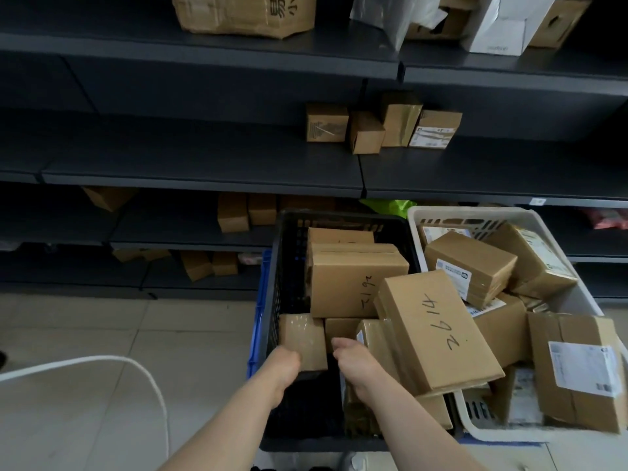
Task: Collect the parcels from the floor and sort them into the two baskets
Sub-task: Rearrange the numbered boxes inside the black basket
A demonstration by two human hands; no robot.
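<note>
Head view, only one. Both hands are down in the black basket [343,219], centre of frame. The left hand [283,365] at 7 o'clock of the basket interior has its fingers curled round the near edge of a small tape-wrapped box [302,341]; it looks like a clasp, though the fingertips are hidden behind the box. The right hand [356,365] is just beside it, at 6 o'clock, fingers bent down into the gap between boxes; can't tell whether it grips anything.

Progress, as a judgement: mostly done. The black basket is well filled, approx. five or six cartons showing, incl. a big one [356,283] in the middle. The white basket [438,214] at 3 o'clock is heaped above its rim. A flat box [438,334] lies tilted across the shared edge, resting on both loads. No parcels show on the visible floor tiles [102,334] at 8 o'clock, so what's left seems to be settling the load, and maybe that straddling box. Floor behind the wearer is out of view.

Writing: the big carton has handwritten "219" plus an unclear mark; the flat box has "2614" or similar in marker, orientation uncertain. White printed labels on the white-basket boxes, e.g. [584,368], are too small to read. The shelf carton [244,11] at 12 o'clock bears large Chinese characters, partly cut off.
</note>
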